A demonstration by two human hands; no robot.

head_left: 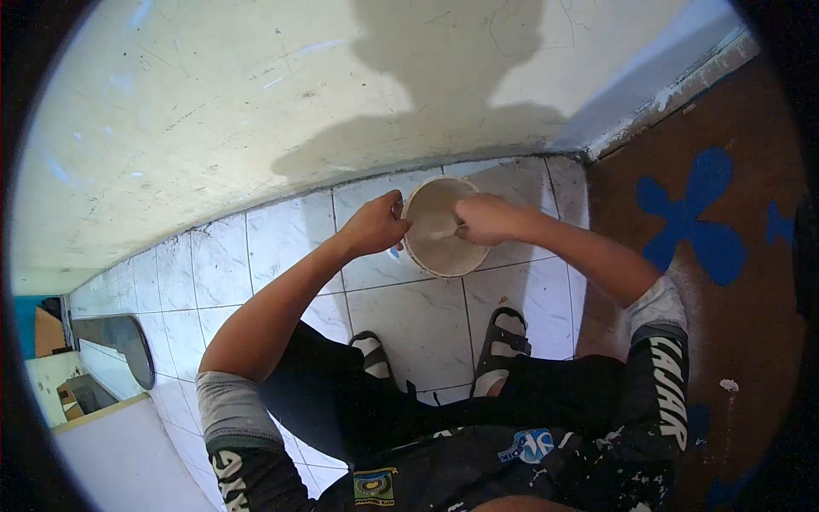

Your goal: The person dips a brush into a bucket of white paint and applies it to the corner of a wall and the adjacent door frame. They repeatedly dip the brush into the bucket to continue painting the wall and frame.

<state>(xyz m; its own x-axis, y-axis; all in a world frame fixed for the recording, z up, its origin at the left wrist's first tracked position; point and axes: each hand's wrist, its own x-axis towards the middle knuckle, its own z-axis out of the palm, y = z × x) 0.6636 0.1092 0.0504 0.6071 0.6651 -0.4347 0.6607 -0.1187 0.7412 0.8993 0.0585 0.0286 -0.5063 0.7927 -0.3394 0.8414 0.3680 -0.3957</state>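
Evidently, two bare hands are working at one bucket (445, 264), while two dark sandals (500, 346) are pointing toward it from the person's side and two rolled, pale grey cuffs (235, 405) are circling the arms above the elbows. The bucket is sitting ahead of the sandals, near the wall (213, 102), with its mouth facing up toward the camera. It is lying just to the right of the left hand (374, 226), whose thumb and fingers are clamping its rim at the left side. The right hand (486, 219) is reaching in from the other side over the opening, its fingers curling together; a pale streak is showing beside them, too blurred for me to tell whether they are gripping anything. Round and off-white, the bucket is showing a smeary, whitish inside and a rim that is looking crusted and browned. Beneath, square glossy tiles (409, 320) with grey marbling are meeting along dark, straight joints. The wall is looking cream and scuffed, carrying scratches, bluish marks and one broad shadow. On the right, a flat brown surface (631, 196) is bearing a blue, rounded-petal shape (695, 213). Pale spatters are dotting the black shirt (478, 465).
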